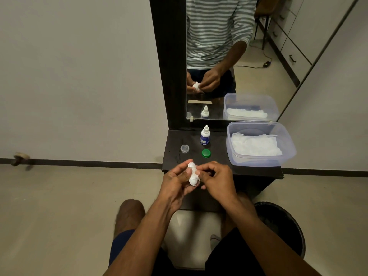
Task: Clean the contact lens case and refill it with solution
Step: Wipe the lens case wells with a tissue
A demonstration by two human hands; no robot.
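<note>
Both hands meet over the front edge of a small dark table (pixel 179 164). My left hand (pixel 175 182) holds a white lump (pixel 192 174), a tissue wrapped around something; what is inside is hidden. My right hand (pixel 216 178) pinches the same lump from the right with curled fingers. On the table stand a small white solution bottle (pixel 205 135) with a blue label, a green cap (pixel 206 153) and a clear cap (pixel 184 148), both lying apart from the hands.
A clear plastic box (pixel 258 164) with white tissues sits at the table's right. A tall mirror (pixel 219 56) with a dark frame rises behind the table. A black bin (pixel 282 222) stands on the floor at the right. My knees are below the table.
</note>
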